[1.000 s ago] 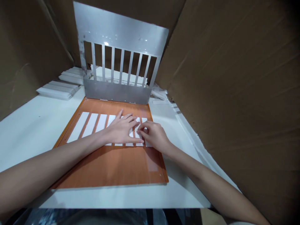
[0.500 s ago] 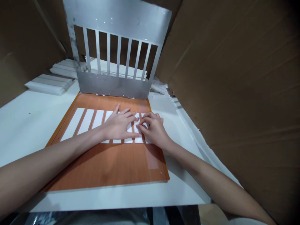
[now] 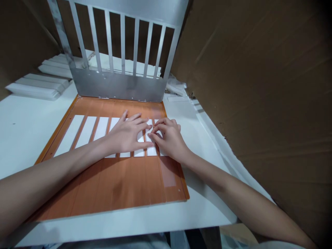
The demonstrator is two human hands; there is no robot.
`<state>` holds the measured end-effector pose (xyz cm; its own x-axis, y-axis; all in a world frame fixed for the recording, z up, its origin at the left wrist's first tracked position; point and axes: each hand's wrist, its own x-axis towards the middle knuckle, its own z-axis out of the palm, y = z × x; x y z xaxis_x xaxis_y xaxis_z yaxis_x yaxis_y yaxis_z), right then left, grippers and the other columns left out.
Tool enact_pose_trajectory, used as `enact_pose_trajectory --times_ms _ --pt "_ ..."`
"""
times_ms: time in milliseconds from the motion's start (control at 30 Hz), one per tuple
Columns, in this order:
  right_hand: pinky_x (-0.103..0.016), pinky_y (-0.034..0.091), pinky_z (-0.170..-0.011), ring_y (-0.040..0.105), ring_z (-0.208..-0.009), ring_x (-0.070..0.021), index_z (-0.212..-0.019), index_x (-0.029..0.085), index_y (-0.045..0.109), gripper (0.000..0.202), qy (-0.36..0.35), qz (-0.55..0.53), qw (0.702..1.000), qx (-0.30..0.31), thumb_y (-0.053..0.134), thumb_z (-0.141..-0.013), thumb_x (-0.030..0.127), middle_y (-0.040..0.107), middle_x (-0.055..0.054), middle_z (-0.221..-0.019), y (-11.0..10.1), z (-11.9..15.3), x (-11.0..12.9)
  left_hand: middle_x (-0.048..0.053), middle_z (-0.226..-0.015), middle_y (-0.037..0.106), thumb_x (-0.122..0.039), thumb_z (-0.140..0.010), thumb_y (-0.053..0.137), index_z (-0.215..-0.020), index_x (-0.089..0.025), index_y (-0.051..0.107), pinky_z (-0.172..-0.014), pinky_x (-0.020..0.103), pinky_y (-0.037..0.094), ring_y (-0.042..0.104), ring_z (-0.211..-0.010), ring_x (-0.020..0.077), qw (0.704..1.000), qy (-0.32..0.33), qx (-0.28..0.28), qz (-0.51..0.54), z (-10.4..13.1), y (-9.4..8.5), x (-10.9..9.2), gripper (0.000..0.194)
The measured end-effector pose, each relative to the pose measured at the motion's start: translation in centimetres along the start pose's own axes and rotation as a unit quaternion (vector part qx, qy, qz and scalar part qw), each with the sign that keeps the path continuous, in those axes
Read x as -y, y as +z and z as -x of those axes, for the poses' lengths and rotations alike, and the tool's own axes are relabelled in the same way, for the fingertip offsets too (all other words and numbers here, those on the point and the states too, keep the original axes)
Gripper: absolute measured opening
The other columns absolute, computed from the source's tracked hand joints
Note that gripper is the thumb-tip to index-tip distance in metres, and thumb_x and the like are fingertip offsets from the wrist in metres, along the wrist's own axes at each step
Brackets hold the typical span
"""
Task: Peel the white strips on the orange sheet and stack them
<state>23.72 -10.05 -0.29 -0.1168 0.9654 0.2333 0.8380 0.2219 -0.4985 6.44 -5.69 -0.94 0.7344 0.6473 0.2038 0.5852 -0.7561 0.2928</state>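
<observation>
On an orange board [image 3: 116, 186] lies a row of white strips [image 3: 86, 130], side by side with narrow orange gaps between them. My left hand [image 3: 126, 135] rests flat over the middle strips, fingers spread, hiding parts of them. Close to its right, my right hand [image 3: 171, 139] is closed in a pinch above the strips near the row's right end. Whatever its fingertips hold, if anything, is too small to make out. Hinged at the board's far edge, a slotted metal plate [image 3: 116, 84] stands raised.
Stacks of white strips [image 3: 33, 88] lie on the white table [image 3: 207, 204] at the far left. More white pieces [image 3: 176, 86] sit behind the board on the right. Brown cardboard walls [image 3: 246, 86] close in the sides and back.
The camera view has shifted, so the board appears larger and the plate's top is cut off. Both hands keep nearly the same place over the strips, the right one still pinched.
</observation>
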Motion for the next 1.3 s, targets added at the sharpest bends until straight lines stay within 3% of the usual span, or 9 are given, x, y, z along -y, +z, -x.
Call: enact_pose_trajectory --times_ms 667,867,967,1033,1100,1200,1300 --pt "-0.038 0.029 -0.082 0.046 -0.096 -0.0236 -0.073 0.020 0.063 0.013 0.010 0.021 1.000 0.006 0.057 -0.080 0.029 0.058 -0.005 -0.097 -0.1 0.1 0.4 0.006 -0.131 0.050 -0.063 -0.077 0.046 -0.110 -0.023 0.055 -0.104 0.058 0.011 0.032 -0.129 0.0314 1.000 0.000 0.000 0.007 -0.1 0.3 0.2 0.053" --pt "-0.038 0.031 -0.080 0.045 -0.094 -0.0259 -0.079 0.019 0.062 0.015 0.003 0.083 0.996 -0.015 0.062 -0.075 0.033 0.056 -0.007 -0.095 0.2 -0.6 0.0 0.006 -0.120 0.057 -0.060 -0.077 0.050 -0.100 -0.021 0.058 -0.103 0.056 0.015 0.040 -0.122 0.0297 1.000 0.004 -0.027 0.009 -0.3 0.4 0.1 0.046" --pt "-0.035 0.034 -0.076 0.047 -0.092 -0.0241 -0.088 0.016 0.060 0.017 -0.005 0.094 0.995 -0.036 0.061 -0.075 0.028 0.056 -0.009 -0.095 -0.8 -1.2 0.2 0.005 -0.109 0.061 -0.056 -0.078 0.052 -0.091 -0.020 0.060 -0.101 0.054 0.018 0.048 -0.112 0.0270 0.999 0.010 -0.048 0.011 -0.6 0.4 0.0 0.039" --pt "-0.029 0.035 -0.070 0.050 -0.082 -0.0182 -0.087 0.016 0.060 0.011 -0.048 0.070 0.996 0.003 0.054 -0.079 0.018 0.058 -0.007 -0.090 -2.1 -1.2 0.9 0.003 -0.099 0.061 -0.054 -0.078 0.052 -0.085 -0.020 0.059 -0.101 0.054 0.017 0.052 -0.104 0.0246 0.999 0.009 -0.050 0.012 -0.9 0.3 0.0 0.035" --pt "-0.024 0.033 -0.062 0.051 -0.069 -0.0128 -0.082 0.017 0.063 0.015 -0.102 0.056 0.988 0.105 0.049 -0.080 0.012 0.061 -0.003 -0.080 -3.7 -0.7 2.0 0.001 -0.089 0.058 -0.051 -0.079 0.052 -0.077 -0.019 0.058 -0.102 0.055 0.014 0.054 -0.096 0.0216 0.999 0.006 -0.036 0.014 -1.4 0.2 0.2 0.032" --pt "-0.023 0.026 -0.054 0.048 -0.057 -0.0107 -0.072 0.018 0.065 0.018 -0.143 0.136 0.947 0.255 0.049 -0.078 0.011 0.060 -0.001 -0.066 -5.5 0.4 3.6 -0.001 -0.081 0.053 -0.047 -0.082 0.050 -0.075 -0.019 0.057 -0.103 0.057 0.011 0.054 -0.088 0.0183 1.000 -0.001 -0.012 0.019 -2.1 0.1 0.3 0.030" --pt "-0.024 0.021 -0.049 0.044 -0.051 -0.0102 -0.072 0.017 0.065 0.022 -0.157 0.214 0.904 0.336 0.046 -0.075 0.006 0.057 -0.002 -0.058 -6.0 1.4 4.4 -0.001 -0.081 0.051 -0.045 -0.085 0.048 -0.078 -0.020 0.059 -0.104 0.056 0.010 0.054 -0.087 0.0179 1.000 -0.016 -0.008 0.009 -2.5 0.1 0.3 0.028"
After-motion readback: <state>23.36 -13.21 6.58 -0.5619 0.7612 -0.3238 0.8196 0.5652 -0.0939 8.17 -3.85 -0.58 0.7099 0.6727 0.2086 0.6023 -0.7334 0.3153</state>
